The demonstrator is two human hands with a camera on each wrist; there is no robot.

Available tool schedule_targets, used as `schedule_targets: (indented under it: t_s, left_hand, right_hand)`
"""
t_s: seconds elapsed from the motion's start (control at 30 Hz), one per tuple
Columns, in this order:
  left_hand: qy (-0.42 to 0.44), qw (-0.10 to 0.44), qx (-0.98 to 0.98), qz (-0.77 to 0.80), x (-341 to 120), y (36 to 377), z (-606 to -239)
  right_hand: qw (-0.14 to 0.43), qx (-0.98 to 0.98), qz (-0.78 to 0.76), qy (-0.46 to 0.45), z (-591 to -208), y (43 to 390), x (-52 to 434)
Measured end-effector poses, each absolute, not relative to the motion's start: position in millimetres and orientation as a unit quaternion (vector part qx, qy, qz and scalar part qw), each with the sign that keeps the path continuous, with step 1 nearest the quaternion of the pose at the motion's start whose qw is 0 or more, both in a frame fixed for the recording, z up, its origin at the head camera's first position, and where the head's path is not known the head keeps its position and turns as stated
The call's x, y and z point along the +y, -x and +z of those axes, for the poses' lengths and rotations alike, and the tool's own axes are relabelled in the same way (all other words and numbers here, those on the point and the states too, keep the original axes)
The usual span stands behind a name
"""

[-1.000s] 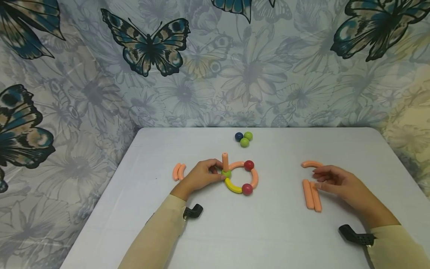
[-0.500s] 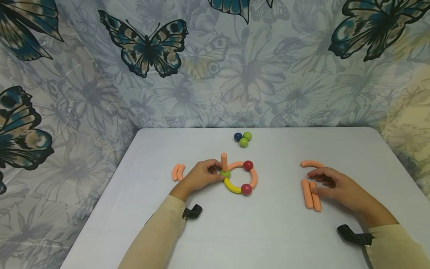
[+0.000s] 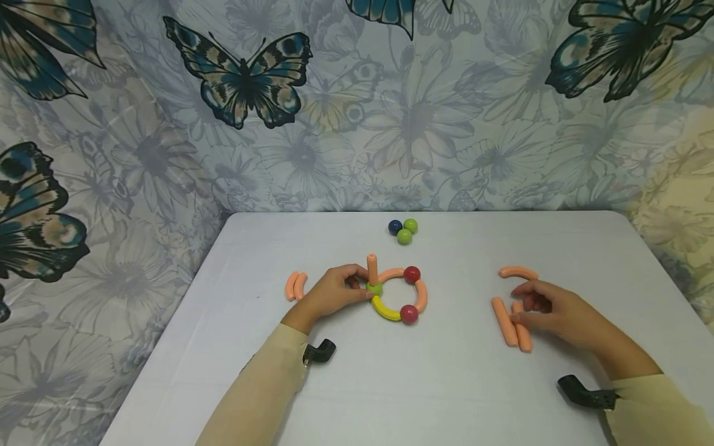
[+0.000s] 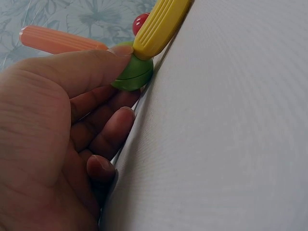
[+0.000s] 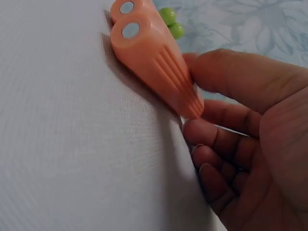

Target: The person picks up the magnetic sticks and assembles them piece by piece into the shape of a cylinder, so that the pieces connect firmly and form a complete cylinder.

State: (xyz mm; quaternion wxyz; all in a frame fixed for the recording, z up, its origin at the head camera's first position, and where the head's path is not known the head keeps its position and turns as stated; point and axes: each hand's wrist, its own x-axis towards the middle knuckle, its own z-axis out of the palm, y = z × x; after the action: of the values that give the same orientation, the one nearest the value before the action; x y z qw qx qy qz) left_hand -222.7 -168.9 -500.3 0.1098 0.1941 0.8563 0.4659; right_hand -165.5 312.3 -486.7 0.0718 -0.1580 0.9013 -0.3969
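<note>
My left hand (image 3: 334, 288) pinches a green ball (image 3: 375, 289) between thumb and fingers. From that ball an orange straight magnetic rod (image 3: 372, 267) stands up. The ball belongs to a ring with a yellow curved rod (image 3: 385, 309), two orange curved rods (image 3: 421, 295) and two red balls (image 3: 409, 314). On the right, my right hand (image 3: 563, 313) pinches the far end of an orange straight rod (image 5: 154, 62). A second straight rod (image 3: 504, 322) lies left of it, their near ends together and far ends apart. Silvery discs show on their ends in the right wrist view.
Beyond the right hand lies a single orange curved rod (image 3: 517, 272). Two more curved rods (image 3: 295, 285) lie left of the left hand. A dark blue ball (image 3: 395, 227) and two green balls (image 3: 407, 232) sit near the white table's (image 3: 446, 384) back edge.
My right hand has come in to the straight rods and its fingers have closed on the right one. The left rod's far end has swung leftward. The left hand stays in place.
</note>
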Motion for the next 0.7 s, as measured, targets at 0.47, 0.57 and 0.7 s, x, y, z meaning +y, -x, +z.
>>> schedule_targets:
  t_s: [0.47, 0.57, 0.7]
  left_hand:
    - [-0.202, 0.109, 0.853, 0.469, -170.0, 224.4, -503.0]
    - [-0.203, 0.111, 0.851, 0.471, -170.1, 223.3, -501.1]
    - [-0.200, 0.113, 0.852, 0.470, -169.9, 222.7, -499.5]
  right_hand:
    - [0.052, 0.939, -0.316, 0.128, -476.0, 160.5, 305.0]
    - [0.060, 0.942, -0.303, 0.128, -474.6, 160.6, 304.0]
    - [0.066, 0.948, -0.284, 0.127, -471.4, 160.5, 302.9]
